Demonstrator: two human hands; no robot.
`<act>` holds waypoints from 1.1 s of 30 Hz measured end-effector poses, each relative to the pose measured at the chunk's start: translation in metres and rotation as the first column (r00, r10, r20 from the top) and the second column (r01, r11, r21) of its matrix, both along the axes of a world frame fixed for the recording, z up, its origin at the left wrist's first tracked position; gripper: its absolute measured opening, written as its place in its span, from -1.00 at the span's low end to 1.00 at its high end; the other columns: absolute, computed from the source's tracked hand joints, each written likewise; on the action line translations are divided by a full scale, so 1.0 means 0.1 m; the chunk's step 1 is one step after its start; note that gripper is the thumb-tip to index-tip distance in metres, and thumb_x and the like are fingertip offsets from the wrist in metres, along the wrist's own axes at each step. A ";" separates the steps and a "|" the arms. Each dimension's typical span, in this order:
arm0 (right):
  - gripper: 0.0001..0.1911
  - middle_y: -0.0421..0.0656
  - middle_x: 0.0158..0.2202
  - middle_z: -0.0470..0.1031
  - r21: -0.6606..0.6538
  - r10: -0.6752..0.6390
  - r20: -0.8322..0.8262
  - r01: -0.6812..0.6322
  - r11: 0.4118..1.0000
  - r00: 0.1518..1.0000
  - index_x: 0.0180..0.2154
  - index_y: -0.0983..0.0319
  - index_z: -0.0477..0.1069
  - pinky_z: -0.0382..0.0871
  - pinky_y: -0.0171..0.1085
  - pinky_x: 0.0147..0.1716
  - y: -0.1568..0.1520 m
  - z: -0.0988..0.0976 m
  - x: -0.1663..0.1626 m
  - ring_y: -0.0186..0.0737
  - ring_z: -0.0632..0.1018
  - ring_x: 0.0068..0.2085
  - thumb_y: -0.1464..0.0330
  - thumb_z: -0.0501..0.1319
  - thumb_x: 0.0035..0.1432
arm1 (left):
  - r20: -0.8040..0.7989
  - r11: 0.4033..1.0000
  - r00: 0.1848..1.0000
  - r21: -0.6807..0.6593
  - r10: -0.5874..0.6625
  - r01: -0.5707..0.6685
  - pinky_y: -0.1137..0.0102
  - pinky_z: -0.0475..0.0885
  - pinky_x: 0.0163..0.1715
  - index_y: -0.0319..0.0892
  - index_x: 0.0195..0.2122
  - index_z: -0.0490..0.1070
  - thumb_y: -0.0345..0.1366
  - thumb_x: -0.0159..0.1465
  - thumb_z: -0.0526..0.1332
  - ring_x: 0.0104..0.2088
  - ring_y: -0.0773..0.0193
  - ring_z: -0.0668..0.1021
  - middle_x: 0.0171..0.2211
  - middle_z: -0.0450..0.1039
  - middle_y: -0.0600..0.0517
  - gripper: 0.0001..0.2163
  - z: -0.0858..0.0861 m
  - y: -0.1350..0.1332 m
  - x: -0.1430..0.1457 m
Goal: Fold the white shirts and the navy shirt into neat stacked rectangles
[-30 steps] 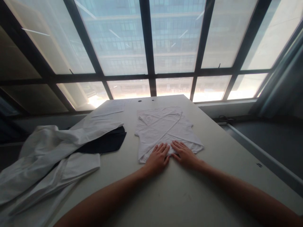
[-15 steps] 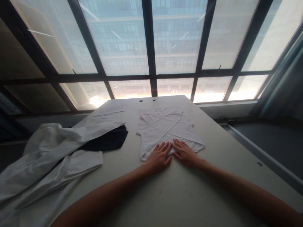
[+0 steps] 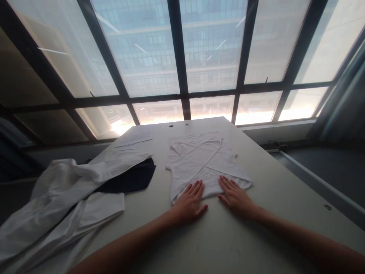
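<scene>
A white garment [image 3: 196, 156], probably a shirt, lies flat on the white table [image 3: 222, 239] with parts of it folded inward across its middle. My left hand [image 3: 189, 203] rests palm down on its near left edge, fingers stretched out over the cloth and thumb pointing right. On the near edge further right lies my right hand [image 3: 235, 196], also flat with fingers extended. A gap separates the two hands. Neither holds anything. Small wrinkles show in the cloth near its far end.
Left on the table, a heap of white clothing [image 3: 71, 179] lies over a dark blue garment [image 3: 129, 177]. Paper sheets [image 3: 135, 136] are at the far left corner, near a round dark hole [image 3: 171, 126]. Behind stand large framed windows [image 3: 154, 49]; a curtain [image 3: 339, 110] hangs right.
My hands have moved apart along the garment's near edge, the right one sliding further right. The whole view has shifted slightly, so the table appears a little lower.
</scene>
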State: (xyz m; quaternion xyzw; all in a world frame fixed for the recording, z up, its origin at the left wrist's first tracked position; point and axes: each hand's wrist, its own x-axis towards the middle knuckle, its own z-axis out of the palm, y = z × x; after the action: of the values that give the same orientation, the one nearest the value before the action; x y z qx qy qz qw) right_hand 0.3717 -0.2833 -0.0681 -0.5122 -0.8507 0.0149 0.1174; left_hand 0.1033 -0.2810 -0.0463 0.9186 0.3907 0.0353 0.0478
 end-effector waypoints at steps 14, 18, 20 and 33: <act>-0.26 0.12 0.39 0.02 -0.035 -0.077 -0.009 0.077 0.996 0.997 0.35 0.43 0.10 -0.03 0.03 0.35 -0.06 0.01 0.02 0.02 0.08 0.40 0.03 -0.09 0.39 | 0.000 0.998 0.999 -0.049 0.037 -0.037 0.15 -0.12 0.38 -0.21 0.45 -0.24 0.13 0.41 -0.11 0.43 0.08 -0.12 0.45 -0.28 -0.13 -0.27 0.05 -0.06 -0.08; -0.29 0.12 0.38 0.07 0.006 -0.071 -0.071 0.071 0.997 0.995 0.35 0.40 0.11 0.00 0.05 0.34 -0.03 -0.03 0.01 0.03 0.09 0.39 0.05 -0.06 0.39 | 0.017 0.999 1.000 -0.035 0.026 -0.025 0.15 -0.09 0.38 -0.21 0.45 -0.20 0.10 0.41 -0.07 0.43 0.09 -0.11 0.44 -0.26 -0.13 -0.29 0.07 -0.06 -0.07; -0.32 0.09 0.37 0.08 0.034 -0.055 -0.104 0.059 0.998 0.993 0.36 0.37 0.09 -0.01 0.06 0.34 -0.01 -0.02 0.01 0.01 0.09 0.39 0.07 -0.05 0.39 | 0.015 0.999 1.000 -0.039 0.027 -0.026 0.14 -0.08 0.37 -0.20 0.45 -0.18 0.07 0.42 -0.06 0.43 0.10 -0.10 0.44 -0.24 -0.12 -0.31 0.08 -0.06 -0.07; -0.41 -0.08 0.42 -0.04 -0.037 0.253 -0.159 -0.262 0.964 0.954 0.38 0.22 0.07 -0.03 0.06 0.36 -0.07 0.14 -0.09 -0.06 -0.03 0.42 0.35 0.02 0.35 | 0.045 1.000 0.999 -0.018 -0.001 0.002 0.16 -0.05 0.38 -0.19 0.43 -0.09 -0.06 0.41 0.03 0.42 0.12 -0.04 0.44 -0.18 -0.09 -0.36 0.02 0.02 -0.09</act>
State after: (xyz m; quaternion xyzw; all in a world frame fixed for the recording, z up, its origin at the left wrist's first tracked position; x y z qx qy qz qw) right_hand 0.3623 -0.2903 -0.0543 -0.3975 -0.8978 0.0938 0.1648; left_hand 0.0948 -0.2793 -0.0443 0.9173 0.3892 0.0524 0.0649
